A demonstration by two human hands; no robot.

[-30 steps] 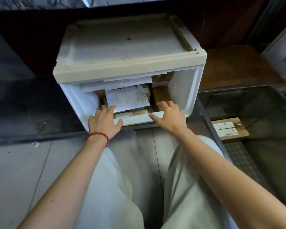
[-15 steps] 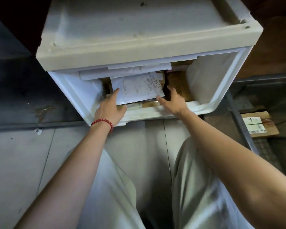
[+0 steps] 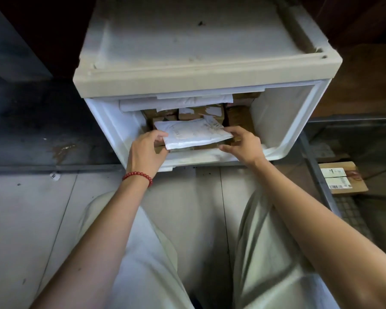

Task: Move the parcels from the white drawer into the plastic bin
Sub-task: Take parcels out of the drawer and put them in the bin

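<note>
At twelve o'clock, straight beyond my knees, the white drawer (image 3: pixel 276 121) stands open, and the white mailer (image 3: pixel 192 134) sits on top of the stack inside it, close to the front lip. My left hand (image 3: pixel 146 150) grips the mailer's nine o'clock edge, thumb on top and fingers curled beneath. My right hand (image 3: pixel 243 146) pinches the three o'clock corner, forefinger over the top face and thumb near the front edge. Both grips are narrow and closed on the mailer, and neither hand holds anything else. Whether the mailer has cleared the stack beneath it I cannot tell. It lies within the drawer's outline, so I judge the pick as made and the transfer as not yet started. Done so far: one labelled cardboard parcel (image 3: pixel 341 178) lies in the plastic bin (image 3: pixel 313 166) at three o'clock, well apart from the drawer. Left to do: this mailer, the brown boxes (image 3: pixel 201 112) packed under and behind it, and the flat white envelopes (image 3: pixel 176 102) at the back of the drawer, at twelve o'clock from the mailer. The count of boxes is hidden by the mailer and the drawer housing. By my estimate most of the load remains, so the task is at an early stage.
</note>
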